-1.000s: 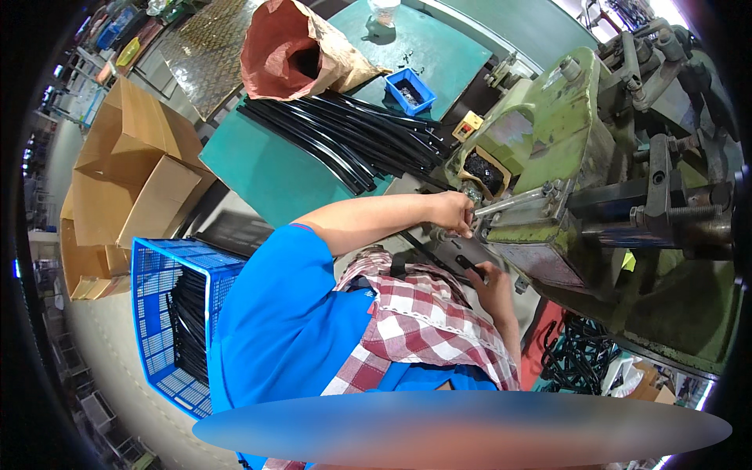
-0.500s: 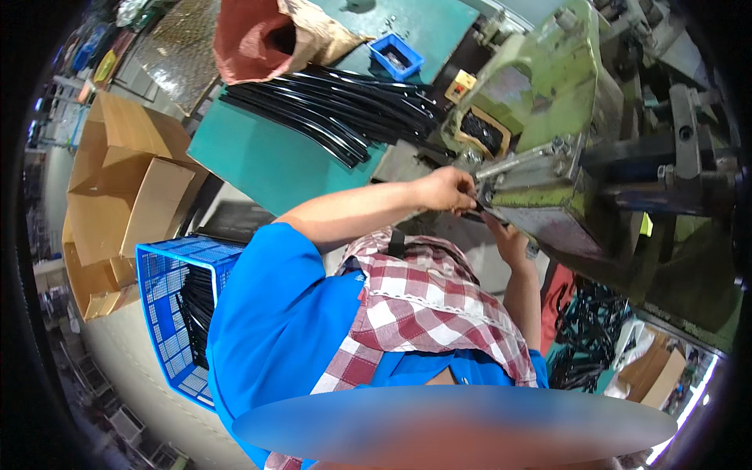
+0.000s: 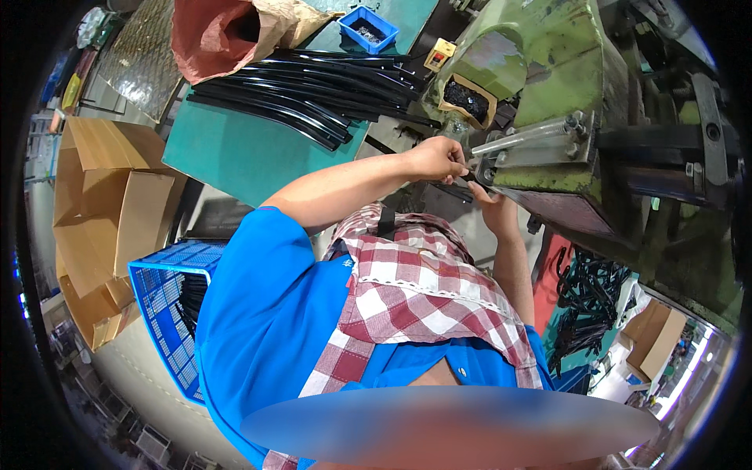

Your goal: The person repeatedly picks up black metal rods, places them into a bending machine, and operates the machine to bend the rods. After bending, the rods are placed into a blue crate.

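Close together at the front of a worn green machine [image 3: 552, 78], my left hand [image 3: 442, 160] and my right hand [image 3: 491, 202] grip a thin black strip [image 3: 469, 178]. My left hand's fingers pinch it just below a steel rod [image 3: 517, 138] fixed to the machine; my right thumb presses on it slightly lower and to the right. The strip's ends are partly hidden by my hands and the tooling. A paper-lined holder of small black parts [image 3: 464, 100] sits on the machine above my hands.
A green table [image 3: 219, 157] bears black strips [image 3: 282, 94], a paper sack [image 3: 211, 39] and a blue bin [image 3: 368, 30]. Cardboard boxes [image 3: 102, 219] and a blue crate [image 3: 164, 313] stand at left. Tangled black parts [image 3: 587, 298] lie lower right. A yellow switch box [image 3: 439, 55] is on the machine.
My right hand has risen with the black strip toward my left hand and the machine's tooling. Both hands appear higher in the picture, and the whole view has shifted.
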Demonstrator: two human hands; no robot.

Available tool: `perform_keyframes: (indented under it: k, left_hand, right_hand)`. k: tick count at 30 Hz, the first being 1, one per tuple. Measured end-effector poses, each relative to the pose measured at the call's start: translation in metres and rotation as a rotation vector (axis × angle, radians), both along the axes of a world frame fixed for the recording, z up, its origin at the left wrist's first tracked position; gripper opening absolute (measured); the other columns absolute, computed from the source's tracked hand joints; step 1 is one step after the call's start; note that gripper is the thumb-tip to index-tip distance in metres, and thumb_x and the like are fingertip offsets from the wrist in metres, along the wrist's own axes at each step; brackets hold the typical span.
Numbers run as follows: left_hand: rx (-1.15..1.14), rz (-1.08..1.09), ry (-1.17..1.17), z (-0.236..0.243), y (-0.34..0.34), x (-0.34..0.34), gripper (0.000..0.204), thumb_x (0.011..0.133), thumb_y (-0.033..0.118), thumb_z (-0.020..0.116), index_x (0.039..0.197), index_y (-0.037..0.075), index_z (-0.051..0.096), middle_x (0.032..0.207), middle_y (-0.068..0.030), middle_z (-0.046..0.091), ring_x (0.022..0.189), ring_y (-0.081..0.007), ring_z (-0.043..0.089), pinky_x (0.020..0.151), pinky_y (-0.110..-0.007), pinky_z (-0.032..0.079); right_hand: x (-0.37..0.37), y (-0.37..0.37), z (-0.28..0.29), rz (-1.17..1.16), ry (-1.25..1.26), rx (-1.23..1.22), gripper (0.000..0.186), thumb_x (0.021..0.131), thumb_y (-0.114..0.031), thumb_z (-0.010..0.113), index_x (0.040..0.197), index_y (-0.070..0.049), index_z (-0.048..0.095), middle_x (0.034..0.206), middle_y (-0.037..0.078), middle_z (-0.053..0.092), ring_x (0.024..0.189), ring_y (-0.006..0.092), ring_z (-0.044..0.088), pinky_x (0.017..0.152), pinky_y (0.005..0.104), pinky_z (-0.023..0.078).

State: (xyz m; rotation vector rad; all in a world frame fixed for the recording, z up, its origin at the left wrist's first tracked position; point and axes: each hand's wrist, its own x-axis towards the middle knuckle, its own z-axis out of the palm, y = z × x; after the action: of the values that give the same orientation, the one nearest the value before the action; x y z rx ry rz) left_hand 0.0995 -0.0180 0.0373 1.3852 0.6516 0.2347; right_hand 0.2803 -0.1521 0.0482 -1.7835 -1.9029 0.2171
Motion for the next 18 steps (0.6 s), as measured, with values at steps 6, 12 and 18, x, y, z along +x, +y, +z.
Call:
perform_keyframes:
  k: [6,12,18]
  left_hand:
    - [0.837,0.001,0.334,-0.02,-0.001,-0.05,0.029,0.079,0.02,0.071,0.097,0.001,0.058,0.081,-0.0132,0.064,0.079,-0.0275,0.064,0.064,-0.037,0.052]
    - [1.218,0.045,0.973,-0.081,0.03,-0.17,0.013,0.078,0.012,0.059,0.091,0.009,0.059,0.084,-0.0107,0.062,0.083,-0.0284,0.064,0.068,-0.038,0.054]
    - [1.32,0.017,0.995,-0.11,0.03,-0.195,0.01,0.084,0.013,0.053,0.092,0.013,0.059,0.081,-0.009,0.059,0.084,-0.0269,0.061,0.073,-0.04,0.05]
  right_hand:
    - [0.008,-0.008,-0.045,-0.203,0.54,-0.318,0.022,0.088,-0.02,0.067,0.09,0.001,0.062,0.075,-0.001,0.057,0.07,0.0062,0.05,0.065,0.0214,0.041]
    - [0.01,-0.015,-0.041,-0.227,0.509,-0.338,0.022,0.089,-0.021,0.064,0.088,0.0,0.061,0.074,-0.002,0.056,0.069,0.0054,0.047,0.062,0.0211,0.038]
    - [0.02,-0.021,-0.04,-0.197,0.498,-0.078,0.019,0.087,-0.017,0.066,0.092,0.001,0.062,0.078,0.003,0.061,0.074,0.0102,0.056,0.07,0.0252,0.044]
